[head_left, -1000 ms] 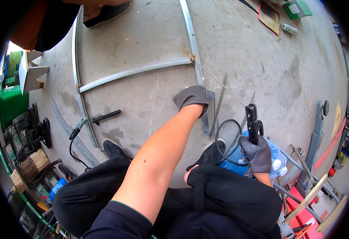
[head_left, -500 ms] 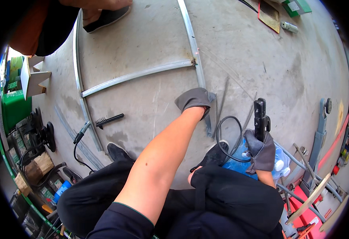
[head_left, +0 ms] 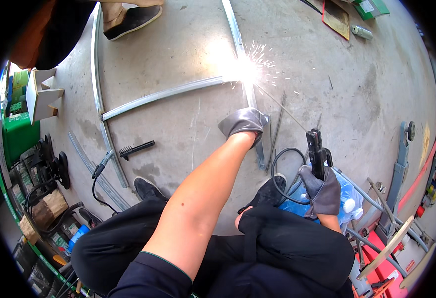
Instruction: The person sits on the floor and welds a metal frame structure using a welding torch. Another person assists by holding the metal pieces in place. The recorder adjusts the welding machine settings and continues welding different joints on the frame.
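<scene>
In the head view my left hand, in a grey glove, grips the right steel bar of a frame lying on the floor. My gloved right hand holds a black electrode holder with a long thin rod reaching to the bar's junction with a crossbar. A bright glare and flying sparks hide that joint. A wire brush lies left of my left arm, near a cable clamp on the left bar. Loose rods lie beside the right bar.
A co-worker's foot in a black shoe is at the top left. Green containers, a white board stand and tools crowd the left side. Blue plastic bottles, a cable loop and red cases are at the right.
Bright sparks and a glare have flared at the joint. My right hand and holder rose slightly, then dropped back down and left; my left hand stays on the bar.
</scene>
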Demonstrator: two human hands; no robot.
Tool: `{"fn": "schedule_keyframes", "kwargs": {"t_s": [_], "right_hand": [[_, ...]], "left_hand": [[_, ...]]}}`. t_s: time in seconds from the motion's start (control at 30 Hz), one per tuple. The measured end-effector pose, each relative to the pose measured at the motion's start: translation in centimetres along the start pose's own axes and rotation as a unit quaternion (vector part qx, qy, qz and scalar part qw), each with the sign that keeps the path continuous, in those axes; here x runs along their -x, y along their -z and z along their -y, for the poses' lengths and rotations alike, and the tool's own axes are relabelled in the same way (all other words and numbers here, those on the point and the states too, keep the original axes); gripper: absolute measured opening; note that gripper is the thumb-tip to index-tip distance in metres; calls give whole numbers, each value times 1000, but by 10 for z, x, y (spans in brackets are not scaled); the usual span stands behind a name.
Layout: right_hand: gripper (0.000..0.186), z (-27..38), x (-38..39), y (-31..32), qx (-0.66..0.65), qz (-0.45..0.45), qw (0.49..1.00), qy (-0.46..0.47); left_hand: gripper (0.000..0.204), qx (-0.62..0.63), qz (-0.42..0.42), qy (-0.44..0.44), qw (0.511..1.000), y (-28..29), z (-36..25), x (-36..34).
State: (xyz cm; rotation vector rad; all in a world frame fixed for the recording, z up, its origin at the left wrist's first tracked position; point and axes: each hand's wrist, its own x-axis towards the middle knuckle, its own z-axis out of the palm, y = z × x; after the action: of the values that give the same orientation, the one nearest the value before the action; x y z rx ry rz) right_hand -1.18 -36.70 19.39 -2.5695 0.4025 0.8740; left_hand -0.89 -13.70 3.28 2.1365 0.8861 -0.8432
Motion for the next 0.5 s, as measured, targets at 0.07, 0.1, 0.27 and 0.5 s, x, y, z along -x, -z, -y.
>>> {"fn": "schedule_keyframes", "kwargs": {"t_s": [0.07,0.1,0.27,0.5], "right_hand": [[43,4,6,2,18,-18,1000,6],[43,3,6,2,21,-20,1000,12],[46,-1,8,4,19,-24,999,19],[30,-12,-1,10,-288,136,943,-97]], "left_hand": [[48,-34,9,-10,999,9,-4,6],[49,-23,-5,-20,1000,1,1,0],[52,-26,7,-23,999,-1,0,-5],[54,-40,-12,-39,998,-9,5,-8]]}}
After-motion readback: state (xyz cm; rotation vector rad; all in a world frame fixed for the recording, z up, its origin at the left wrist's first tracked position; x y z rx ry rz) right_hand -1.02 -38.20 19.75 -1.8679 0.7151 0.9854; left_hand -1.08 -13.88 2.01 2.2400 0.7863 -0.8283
